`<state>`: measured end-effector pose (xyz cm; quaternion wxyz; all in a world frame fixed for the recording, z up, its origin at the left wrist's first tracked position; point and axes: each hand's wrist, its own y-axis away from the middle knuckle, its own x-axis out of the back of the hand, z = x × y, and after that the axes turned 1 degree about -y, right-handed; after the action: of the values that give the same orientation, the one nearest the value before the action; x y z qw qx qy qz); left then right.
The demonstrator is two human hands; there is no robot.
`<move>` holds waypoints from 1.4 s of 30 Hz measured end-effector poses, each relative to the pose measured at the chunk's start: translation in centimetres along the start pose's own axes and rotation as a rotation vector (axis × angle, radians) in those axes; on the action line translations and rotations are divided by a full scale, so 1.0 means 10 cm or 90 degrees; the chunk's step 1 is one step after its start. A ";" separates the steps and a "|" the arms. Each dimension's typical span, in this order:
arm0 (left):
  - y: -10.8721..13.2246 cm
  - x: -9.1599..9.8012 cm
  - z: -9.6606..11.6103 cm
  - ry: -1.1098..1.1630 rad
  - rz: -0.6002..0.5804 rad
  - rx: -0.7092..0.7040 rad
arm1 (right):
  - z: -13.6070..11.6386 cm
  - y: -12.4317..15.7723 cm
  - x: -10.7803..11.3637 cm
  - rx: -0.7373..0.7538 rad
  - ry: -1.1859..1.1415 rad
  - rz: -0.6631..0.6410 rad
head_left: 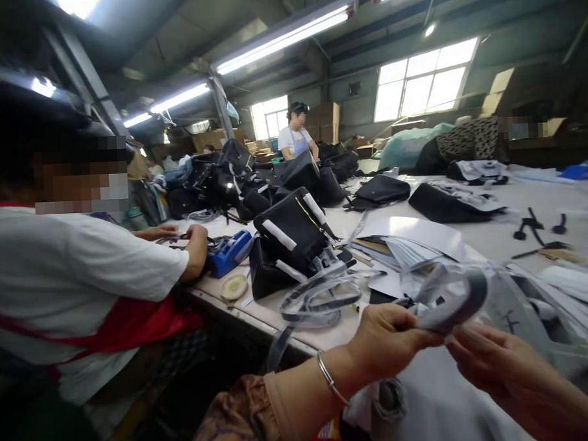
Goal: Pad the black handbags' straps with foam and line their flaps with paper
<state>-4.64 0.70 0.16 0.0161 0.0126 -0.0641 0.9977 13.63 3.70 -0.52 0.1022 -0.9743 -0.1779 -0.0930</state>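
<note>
A dark strap wrapped in clear film [473, 297] forms a loop above the table's near part. My left hand [389, 340], with a metal bangle at the wrist, pinches the wrapped strap at its lower left. Close beside it, my right hand [495, 361] has its fingers pressed together at the strap's lower edge. Left of my hands, more film-wrapped straps [321, 300] lie coiled on the table. Behind them a black bag [294, 230] with white paper strips and a yellow zip stands tilted.
A person in a white shirt [105, 255] works at the left by a blue tape dispenser [230, 252]. White sheets [412, 238] lie beyond my hands. Black bags [383, 190] cover the table's back part, with another person [297, 132] behind. A grey plastic bin [527, 314] stands at the right.
</note>
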 end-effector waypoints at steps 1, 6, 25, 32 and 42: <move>0.01 0.00 -0.01 -0.057 -0.010 -0.065 | -0.02 0.00 -0.02 -0.099 -0.104 -0.024; 0.00 0.07 -0.06 -0.202 -0.084 -0.173 | -0.11 -0.02 -0.15 -0.244 -0.312 0.017; 0.10 -0.03 0.08 -0.078 0.013 -0.085 | -0.31 -0.04 0.02 -0.178 -0.346 -0.152; 0.33 0.04 0.17 -0.155 -0.008 -0.210 | -0.54 0.01 -0.11 -0.108 -0.282 -0.122; 0.23 0.09 0.26 0.494 -0.130 0.305 | -0.39 0.13 -0.06 0.480 0.456 -0.083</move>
<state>-5.52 -1.92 2.42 0.1335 -0.3517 0.1805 0.9088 12.99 1.41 2.89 0.4943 -0.7639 -0.2135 -0.3558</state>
